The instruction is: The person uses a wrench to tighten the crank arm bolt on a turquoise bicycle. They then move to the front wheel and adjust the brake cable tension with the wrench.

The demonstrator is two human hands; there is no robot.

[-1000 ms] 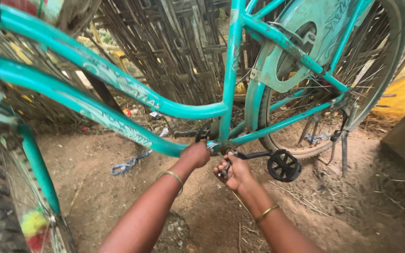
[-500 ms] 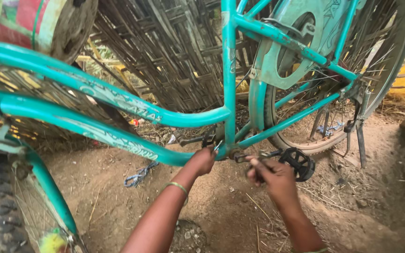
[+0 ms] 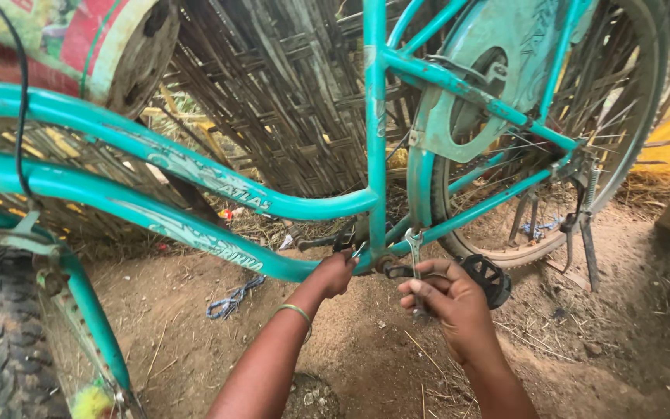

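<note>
Here the right hand [image 3: 451, 306] is clenched round a small spanner [image 3: 415, 260], its upper end standing just beside the bottom bracket [image 3: 378, 264] where the frame tubes of the teal bicycle [image 3: 195, 182] meet. The left hand [image 3: 335, 273] grips under that joint; what its fingers pinch is probably a nut, though they hide it. The spanner should sit square on the fastener, with the left hand bracing while the pedal [image 3: 488, 278] stays clear.
</note>
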